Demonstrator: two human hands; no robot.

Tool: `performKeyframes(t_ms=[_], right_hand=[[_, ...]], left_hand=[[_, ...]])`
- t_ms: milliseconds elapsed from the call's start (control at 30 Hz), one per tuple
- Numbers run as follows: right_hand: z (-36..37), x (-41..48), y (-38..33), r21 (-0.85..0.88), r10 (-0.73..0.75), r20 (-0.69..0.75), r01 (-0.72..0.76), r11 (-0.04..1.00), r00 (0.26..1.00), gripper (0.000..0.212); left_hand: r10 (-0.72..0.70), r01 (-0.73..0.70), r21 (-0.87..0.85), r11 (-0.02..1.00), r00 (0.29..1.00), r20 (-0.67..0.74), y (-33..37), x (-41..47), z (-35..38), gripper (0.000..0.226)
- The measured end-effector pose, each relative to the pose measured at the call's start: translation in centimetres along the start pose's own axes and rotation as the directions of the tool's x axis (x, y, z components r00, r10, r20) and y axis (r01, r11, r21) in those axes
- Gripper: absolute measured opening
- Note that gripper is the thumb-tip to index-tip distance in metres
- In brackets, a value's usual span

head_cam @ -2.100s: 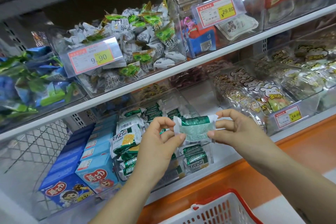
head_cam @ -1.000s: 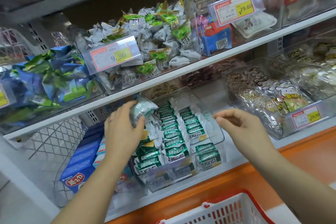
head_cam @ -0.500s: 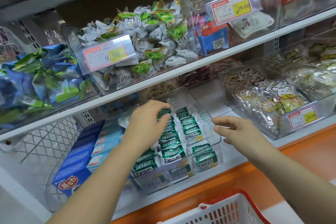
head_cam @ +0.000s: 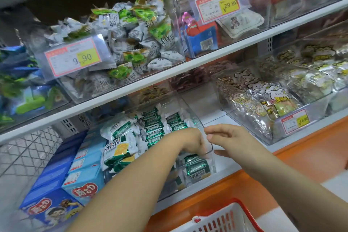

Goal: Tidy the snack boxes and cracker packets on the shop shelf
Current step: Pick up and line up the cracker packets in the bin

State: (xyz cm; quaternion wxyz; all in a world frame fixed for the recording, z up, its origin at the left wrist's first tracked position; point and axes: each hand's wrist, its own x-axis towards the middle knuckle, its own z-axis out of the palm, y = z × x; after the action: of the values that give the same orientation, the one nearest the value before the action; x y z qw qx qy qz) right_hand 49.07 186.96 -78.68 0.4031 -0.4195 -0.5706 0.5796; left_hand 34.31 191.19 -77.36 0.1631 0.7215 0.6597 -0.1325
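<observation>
Pinching the right rim of the clear bin [head_cam: 188, 108] with your right hand [head_cam: 227, 137] to steady it, you dip your left hand [head_cam: 188, 141] inside among the green cracker packets [head_cam: 154, 132] — fingertips hidden — probably squaring the front row.

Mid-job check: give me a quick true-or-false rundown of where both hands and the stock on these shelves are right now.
1. The left hand reaches into the clear bin of green cracker packets. True.
2. The price tag in front of the wrapped sweets reads 29.80. False: it reads 9.90.
3. Blue snack boxes stand left of that cracker bin. True.
4. The right hand holds up a cracker packet. False: there is no packet in it; it is at the bin's right wall.
5. The red-rimmed basket sits on the upper shelf. False: it is at the bottom of the view, below the shelves.
</observation>
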Motion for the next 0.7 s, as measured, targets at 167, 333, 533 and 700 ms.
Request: performKeyframes(t_ms=[167,333,533,700], right_hand=[[-0.2,0.4,0.3,0.016,0.014,0.016,-0.014,1.000,1.000,0.018],[-0.4,0.2,-0.1,-0.057,-0.089,-0.082,0.084,0.995,0.993,0.018],[-0.1,-0.8,-1.3,-0.281,-0.356,-0.020,0.337,0.899,0.934,0.041],[0.3,-1.5,-1.6,-0.282,-0.412,0.051,0.409,0.868,0.910,0.016]], left_hand=[[-0.003,0.012,0.048,0.999,0.986,-0.167,-0.7,-0.7,-1.3,0.012],[-0.105,0.022,-0.170,0.985,0.860,-0.500,-1.8,-4.2,-2.8,0.022],[-0.003,-0.330,-0.286,0.900,0.650,-0.760,-0.2,-10.0,-1.7,0.019],[0.111,-0.481,-0.240,0.843,0.593,-0.797,0.8,-11.9,-0.8,0.022]])
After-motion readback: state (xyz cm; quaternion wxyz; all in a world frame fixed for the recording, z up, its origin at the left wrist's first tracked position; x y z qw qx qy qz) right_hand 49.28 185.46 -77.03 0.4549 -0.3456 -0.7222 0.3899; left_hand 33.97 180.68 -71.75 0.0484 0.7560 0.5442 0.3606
